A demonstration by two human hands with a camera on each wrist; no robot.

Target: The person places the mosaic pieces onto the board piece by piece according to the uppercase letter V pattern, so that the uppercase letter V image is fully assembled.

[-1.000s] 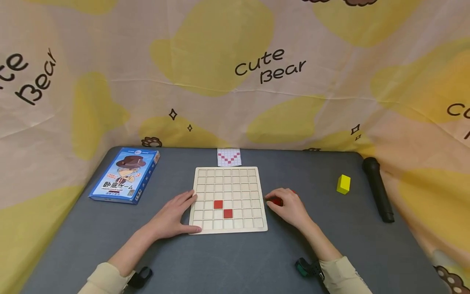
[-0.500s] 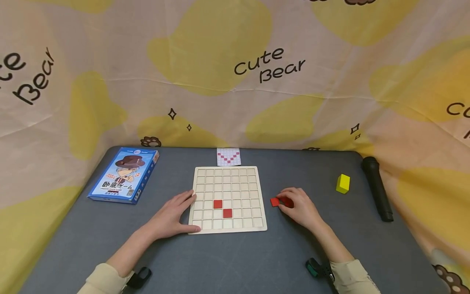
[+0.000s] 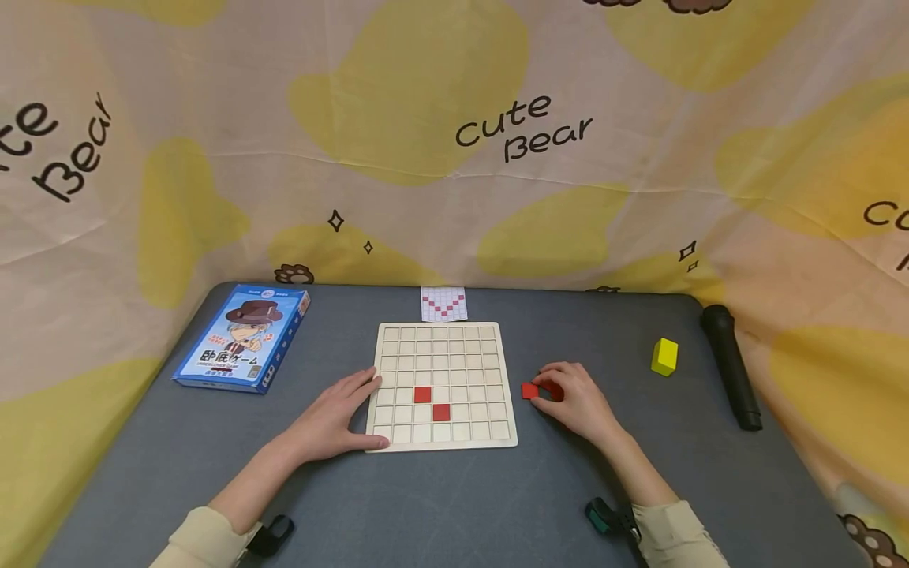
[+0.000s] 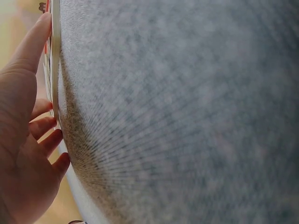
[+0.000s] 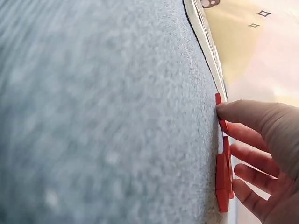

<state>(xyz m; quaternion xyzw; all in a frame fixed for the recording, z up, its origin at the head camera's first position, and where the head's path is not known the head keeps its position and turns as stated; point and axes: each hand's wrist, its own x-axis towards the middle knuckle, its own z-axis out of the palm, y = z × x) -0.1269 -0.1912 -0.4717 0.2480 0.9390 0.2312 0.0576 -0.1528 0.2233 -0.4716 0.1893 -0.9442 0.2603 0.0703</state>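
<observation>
A pale wooden grid board (image 3: 465,363) lies flat at the centre of the table, with two red square tiles (image 3: 441,412) set diagonally in its cells. My left hand (image 3: 330,420) rests along the board's left side, fingers spread at the edge and thumb on the near left corner. To the right of the board, my right hand (image 3: 574,404) pinches a red square tile (image 3: 529,390) between thumb and index finger, low at the tabletop. Several more red tiles (image 5: 223,179) lie under its other fingers in the right wrist view, partly hidden from the head view by the hand.
A small card (image 3: 443,304) with a pink V pattern lies behind the board. The blue game box (image 3: 245,339) is at the far left. On the right are a yellow block (image 3: 664,356) and a black microphone (image 3: 731,367). A printed cloth (image 3: 398,102) hangs behind the table.
My right hand has drawn back rightward from the board's edge, bringing a red tile into view at its fingertips, then edged slightly left. The left hand and board have stayed put.
</observation>
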